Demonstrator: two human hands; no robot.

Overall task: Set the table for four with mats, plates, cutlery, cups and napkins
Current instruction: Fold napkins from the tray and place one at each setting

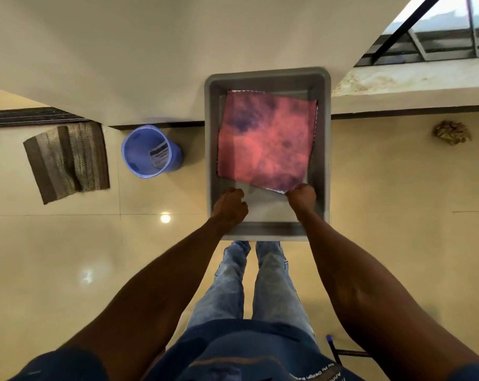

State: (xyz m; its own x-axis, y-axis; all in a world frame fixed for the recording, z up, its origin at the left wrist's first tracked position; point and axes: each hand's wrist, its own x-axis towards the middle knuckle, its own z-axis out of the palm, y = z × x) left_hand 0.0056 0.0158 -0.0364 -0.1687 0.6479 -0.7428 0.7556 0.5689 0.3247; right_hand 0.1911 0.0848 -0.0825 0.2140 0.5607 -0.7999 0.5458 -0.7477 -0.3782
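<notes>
Lying inside a grey bin (267, 78), one pink-and-purple mottled cloth (266, 141) is spread nearly flat. It's roughly square, so no clear long axis; it sits turned a bit vs. the bin walls, w/ its near-right corner pointing toward the person. Pale zigzag edging shows along its right and near edges. A white sheet (266, 207) lies under it on the bin floor, near side.

Right hand (301, 195) pinches the cloth's near-right corner, fingers curled round the edge. Left hand (230, 207) is inside the bin just beside the cloth's near edge, fingers curled; can't tell if it grips anything or touches the cloth.

Bin count: one, rectangular, long axis running near-to-far, standing on a tiled floor (397, 215) w/ its far end against the wall. Two jean-clad legs (260, 284) stand just near of it.

Further out, left of the bin: one blue bucket (147, 152) w/ a label inside, upright by the wall; farther left, one brown striped floor mat (68, 160). To the right, well apart, one crumpled brownish clump (451, 132) on the floor.
</notes>
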